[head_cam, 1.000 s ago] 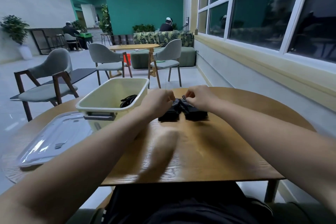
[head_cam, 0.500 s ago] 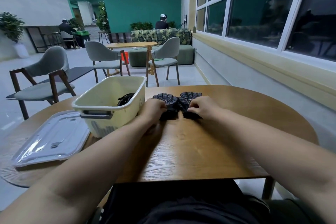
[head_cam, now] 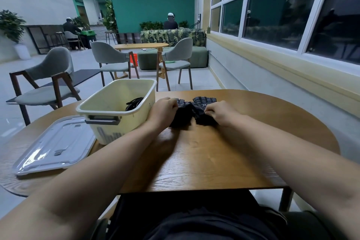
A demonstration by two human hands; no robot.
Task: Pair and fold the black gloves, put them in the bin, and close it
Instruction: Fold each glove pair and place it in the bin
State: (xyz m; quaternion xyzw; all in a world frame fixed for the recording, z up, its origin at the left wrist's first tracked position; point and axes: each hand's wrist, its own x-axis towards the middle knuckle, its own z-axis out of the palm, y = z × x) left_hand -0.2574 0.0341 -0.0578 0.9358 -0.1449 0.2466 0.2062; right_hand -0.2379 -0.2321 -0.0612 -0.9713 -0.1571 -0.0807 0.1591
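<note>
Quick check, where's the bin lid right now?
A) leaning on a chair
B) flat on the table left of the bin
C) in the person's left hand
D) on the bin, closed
B: the clear lid lies flat on the wooden table to the left of the open cream bin, while the left hand and right hand both hold the black gloves.

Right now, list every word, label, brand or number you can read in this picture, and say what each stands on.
None can be read with certainty.
Right-hand glove: a small pale mark near its cuff, too small to read.
Bin: faint vertical markings low on its near wall, too blurred to read.
Dark stand far back on the left: pale characters on its front, too small to read.
Lid: no text visible.
</note>
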